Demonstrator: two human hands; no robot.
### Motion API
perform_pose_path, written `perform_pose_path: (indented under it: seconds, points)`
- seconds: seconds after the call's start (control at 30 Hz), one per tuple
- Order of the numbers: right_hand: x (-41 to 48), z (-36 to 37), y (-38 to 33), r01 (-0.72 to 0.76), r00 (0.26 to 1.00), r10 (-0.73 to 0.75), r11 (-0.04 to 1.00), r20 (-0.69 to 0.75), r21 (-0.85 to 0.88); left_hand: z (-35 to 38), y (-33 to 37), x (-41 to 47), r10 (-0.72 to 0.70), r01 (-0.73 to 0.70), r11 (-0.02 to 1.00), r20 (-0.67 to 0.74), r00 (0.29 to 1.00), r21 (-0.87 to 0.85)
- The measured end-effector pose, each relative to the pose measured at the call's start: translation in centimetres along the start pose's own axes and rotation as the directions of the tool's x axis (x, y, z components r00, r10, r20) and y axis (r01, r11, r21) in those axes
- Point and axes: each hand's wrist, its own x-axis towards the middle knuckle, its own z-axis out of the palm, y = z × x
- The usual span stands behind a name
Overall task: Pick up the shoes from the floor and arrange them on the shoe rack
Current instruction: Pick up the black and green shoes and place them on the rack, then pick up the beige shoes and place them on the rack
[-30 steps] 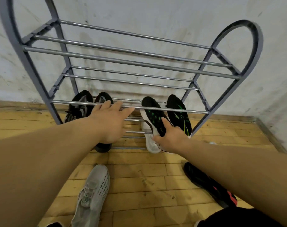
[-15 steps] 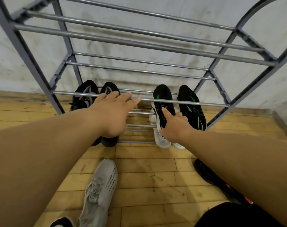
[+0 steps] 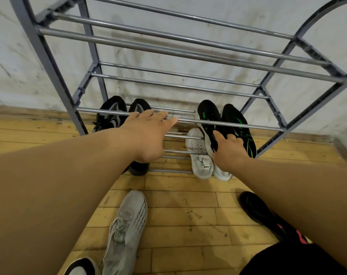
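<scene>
The right hand (image 3: 229,150) has loosened on the black-and-green sneaker (image 3: 209,124), fingers now resting spread on it on the shoe rack's (image 3: 188,121) lower tier; left hand (image 3: 149,135) stays splayed, empty. A grey sneaker (image 3: 125,231) waits on the near floor.

Backed against the white plaster wall (image 3: 168,84): grey tubular-metal shoe rack (image 3: 238,125), standing on the yellow wooden plank floor (image 3: 180,197). At the rack's left end, low down, a pair of black mesh sneakers (image 3: 111,116), toes toward the wall. At the rack's right end, a pair of black sneakers with green stripes (image 3: 236,124), propped partly over a pair of white sneakers (image 3: 200,161) on the rack's lowest bars. Before the rack, on the floor: a grey knit sneaker (image 3: 127,229) left of centre, a black shoe with red trim (image 3: 258,209) to the right. Left hand (image 3: 147,137) spread flat above the rack's left half; right hand (image 3: 230,153) touching the nearer striped sneaker.
</scene>
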Motion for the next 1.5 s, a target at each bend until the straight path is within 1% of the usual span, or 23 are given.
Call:
perform_pose_path:
  seconds: [0.1,0.2,0.23,0.3,0.37,0.4,0.53,0.6,0.7,0.87,0.97,1.07,1.17,1.23,1.33,1.4,1.5]
  points:
    - [-1.6,0.0,0.8,0.112,0.994,-0.112,0.99,0.0,-0.088,-0.2,0.0,-0.1,-0.004,0.004,1.0,0.02,1.0,-0.013]
    - [-3.8,-0.6,0.8,0.23,0.972,-0.234,0.959,-0.005,-0.164,-1.1,0.1,-0.5,-0.031,0.034,0.999,0.073,0.997,-0.042]
    - [-4.5,-0.9,0.9,0.259,0.965,-0.261,0.95,0.014,-0.172,-1.5,0.3,-0.8,-0.039,0.044,0.998,0.088,0.995,-0.046]
    - [-5.9,-1.2,1.3,0.314,0.948,-0.297,0.932,0.111,-0.182,-2.4,0.8,-2.0,-0.04,0.047,0.997,0.106,0.994,-0.064]
    - [-7.3,-1.5,1.9,0.345,0.928,-0.299,0.913,0.221,-0.216,-3.2,1.4,-3.8,-0.033,0.045,0.995,0.123,0.992,-0.094]
    - [-8.0,-1.9,2.2,0.352,0.922,-0.296,0.909,0.25,-0.223,-3.7,1.7,-5.0,-0.029,0.044,0.994,0.135,0.99,-0.103]
    - [-10.9,-4.3,3.2,0.323,0.93,-0.285,0.936,0.233,-0.141,-5.5,3.4,-9.8,0.0,0.023,0.992,0.18,0.984,-0.127]
    - [-11.8,-5.3,3.7,0.323,0.927,-0.292,0.941,0.235,-0.103,-6.6,4.5,-12.1,0.017,0.009,0.988,0.171,0.985,-0.151]
    - [-12.7,-6.1,4.0,0.36,0.903,-0.324,0.929,0.283,-0.086,-8.0,5.5,-14.9,0.024,0.008,0.981,0.162,0.986,-0.195]
    - [-14.4,-6.8,1.8,0.447,0.851,-0.381,0.887,0.36,-0.117,-7.9,4.2,-17.8,0.029,0.034,0.97,0.252,0.967,-0.242]
    - [-15.7,-6.5,-0.8,0.496,0.817,-0.422,0.862,0.394,-0.103,-6.5,1.2,-19.0,-0.005,0.078,0.972,0.311,0.95,-0.222]
    - [-16.8,-5.6,-3.5,0.565,0.766,-0.463,0.815,0.446,-0.124,-4.0,-2.7,-19.6,-0.06,0.171,0.944,0.364,0.93,-0.283]
    - [-17.7,-4.3,-6.2,0.629,0.702,-0.476,0.763,0.529,-0.149,0.2,-6.6,-19.9,-0.107,0.241,0.91,0.371,0.923,-0.338]
    - [-17.5,-3.0,-7.2,0.652,0.667,-0.458,0.741,0.588,-0.161,3.7,-9.1,-19.9,-0.13,0.289,0.893,0.418,0.899,-0.344]
    - [-16.2,-0.4,-9.5,0.656,0.63,-0.392,0.73,0.67,-0.19,9.2,-12.7,-20.4,-0.181,0.383,0.866,0.511,0.84,-0.321]
    - [-15.0,1.7,-11.6,0.645,0.618,-0.391,0.748,0.682,-0.155,12.4,-14.9,-20.7,-0.223,0.447,0.828,0.534,0.816,-0.338]
    - [-13.6,5.7,-15.3,0.598,0.633,-0.452,0.801,0.629,-0.026,16.5,-17.3,-21.4,-0.297,0.532,0.778,0.55,0.781,-0.335]
